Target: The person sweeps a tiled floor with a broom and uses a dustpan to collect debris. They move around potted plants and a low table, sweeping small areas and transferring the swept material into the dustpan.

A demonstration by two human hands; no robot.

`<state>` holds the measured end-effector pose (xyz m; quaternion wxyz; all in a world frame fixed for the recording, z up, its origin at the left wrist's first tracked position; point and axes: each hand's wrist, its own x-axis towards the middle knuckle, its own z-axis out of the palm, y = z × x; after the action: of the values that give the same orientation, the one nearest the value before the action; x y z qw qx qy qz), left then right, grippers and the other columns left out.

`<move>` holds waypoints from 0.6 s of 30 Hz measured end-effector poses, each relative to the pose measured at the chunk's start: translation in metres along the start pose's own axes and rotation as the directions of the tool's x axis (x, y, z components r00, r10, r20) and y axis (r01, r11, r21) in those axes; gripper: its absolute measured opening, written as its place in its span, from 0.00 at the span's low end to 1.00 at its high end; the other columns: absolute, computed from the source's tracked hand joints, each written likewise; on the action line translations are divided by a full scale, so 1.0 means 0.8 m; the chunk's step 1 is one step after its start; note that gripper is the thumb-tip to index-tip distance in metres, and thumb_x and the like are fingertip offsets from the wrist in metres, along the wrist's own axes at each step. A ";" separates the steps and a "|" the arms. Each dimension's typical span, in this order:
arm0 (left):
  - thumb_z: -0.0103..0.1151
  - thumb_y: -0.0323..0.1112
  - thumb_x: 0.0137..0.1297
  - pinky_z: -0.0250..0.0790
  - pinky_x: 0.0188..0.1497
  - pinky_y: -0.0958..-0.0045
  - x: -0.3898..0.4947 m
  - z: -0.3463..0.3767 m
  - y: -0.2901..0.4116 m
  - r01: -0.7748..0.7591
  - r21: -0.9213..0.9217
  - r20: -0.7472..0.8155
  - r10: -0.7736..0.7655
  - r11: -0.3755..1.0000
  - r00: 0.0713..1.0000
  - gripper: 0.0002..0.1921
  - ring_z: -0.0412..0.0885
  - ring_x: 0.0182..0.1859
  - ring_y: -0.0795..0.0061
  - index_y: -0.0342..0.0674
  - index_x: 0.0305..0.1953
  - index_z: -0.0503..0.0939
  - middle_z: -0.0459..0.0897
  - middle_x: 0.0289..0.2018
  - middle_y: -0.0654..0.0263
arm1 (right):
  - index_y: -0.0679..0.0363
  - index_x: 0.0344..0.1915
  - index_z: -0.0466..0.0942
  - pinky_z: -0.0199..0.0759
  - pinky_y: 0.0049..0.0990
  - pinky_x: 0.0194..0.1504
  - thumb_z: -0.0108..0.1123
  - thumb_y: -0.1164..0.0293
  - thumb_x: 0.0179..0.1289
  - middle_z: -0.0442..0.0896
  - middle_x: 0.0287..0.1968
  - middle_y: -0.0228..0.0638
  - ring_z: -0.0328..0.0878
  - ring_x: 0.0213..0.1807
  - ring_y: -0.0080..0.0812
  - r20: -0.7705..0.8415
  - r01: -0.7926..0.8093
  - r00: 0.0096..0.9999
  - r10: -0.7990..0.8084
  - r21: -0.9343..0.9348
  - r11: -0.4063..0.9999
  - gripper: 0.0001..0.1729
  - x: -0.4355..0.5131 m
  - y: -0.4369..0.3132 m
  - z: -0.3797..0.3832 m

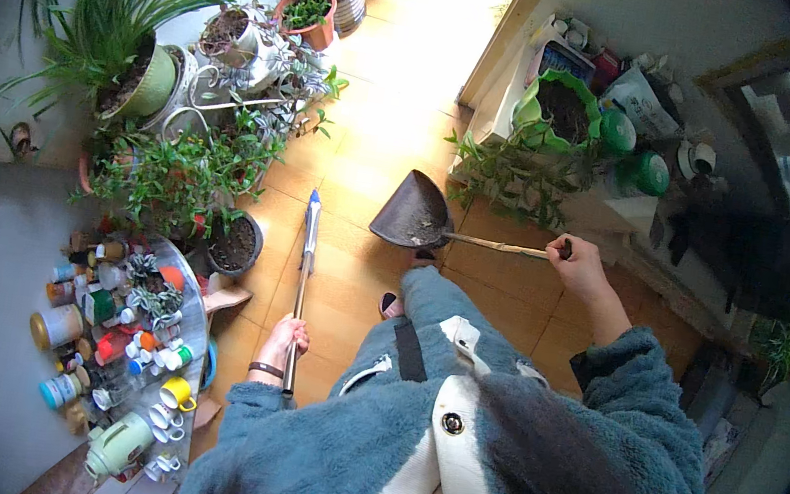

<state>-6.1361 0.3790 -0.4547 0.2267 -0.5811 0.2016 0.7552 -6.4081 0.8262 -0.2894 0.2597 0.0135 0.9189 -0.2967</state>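
My left hand (287, 342) is closed around the metal pole of a broom or mop (305, 272), whose blue-tipped head points away from me over the tiled floor. With my right hand (580, 264) I grip the end of a thin wooden stick handle (501, 246). That handle joins a dark dustpan (411, 211), which holds some light debris near its lower edge. The dustpan is just in front of my feet, to the right of the pole's head, and the two do not touch. Whether the dustpan rests on the floor I cannot tell.
Potted plants (202, 167) stand along the left. Nearer on the left, a round table (200, 295) holds many bottles, jars, mugs and a green thermos jug (121, 445). On the right, a shelf bears a green planter (558, 111) with trailing leaves (518, 181) beside the dustpan.
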 end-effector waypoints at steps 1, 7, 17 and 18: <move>0.43 0.25 0.57 0.54 0.12 0.84 0.006 0.009 0.013 0.044 -0.059 0.010 -0.044 0.997 0.999 0.09 0.60 0.13 0.86 0.48 0.24 0.59 0.59 0.13 0.76 | 0.64 0.30 0.75 0.64 0.25 0.27 0.58 0.69 0.54 0.75 0.24 0.34 0.67 0.24 0.24 -0.019 0.027 0.999 -0.026 0.045 0.999 0.09 0.007 -0.006 0.001; 0.44 0.27 0.59 0.56 0.13 0.85 0.017 0.075 0.082 0.105 -0.130 0.107 -0.091 0.986 0.990 0.09 0.62 0.14 0.86 0.48 0.24 0.60 0.60 0.13 0.76 | 0.63 0.30 0.74 0.64 0.22 0.26 0.57 0.71 0.56 0.76 0.27 0.30 0.67 0.24 0.20 -0.026 0.063 0.998 -0.058 0.303 0.951 0.07 0.073 -0.056 0.010; 0.48 0.32 0.59 0.59 0.15 0.85 0.056 0.183 0.197 0.014 -0.020 0.144 -0.011 1.000 0.989 0.10 0.64 0.15 0.85 0.44 0.21 0.62 0.63 0.14 0.73 | 0.63 0.32 0.72 0.58 0.16 0.21 0.57 0.74 0.55 0.71 0.25 0.23 0.64 0.23 0.14 0.106 -0.021 0.994 -0.040 0.524 0.851 0.05 0.196 -0.151 0.028; 0.48 0.33 0.59 0.59 0.15 0.85 0.060 0.194 0.210 0.029 -0.012 0.138 -0.027 1.000 0.990 0.11 0.64 0.15 0.85 0.44 0.20 0.62 0.63 0.13 0.74 | 0.63 0.32 0.73 0.58 0.16 0.21 0.57 0.74 0.55 0.71 0.24 0.23 0.64 0.22 0.13 0.101 -0.018 0.994 -0.039 0.511 0.859 0.05 0.207 -0.158 0.032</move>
<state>-6.3658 0.3350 -0.4568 0.2465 -0.5321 0.1720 0.7916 -6.5619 0.6867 -0.3195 0.2946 0.0608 0.7918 -0.5316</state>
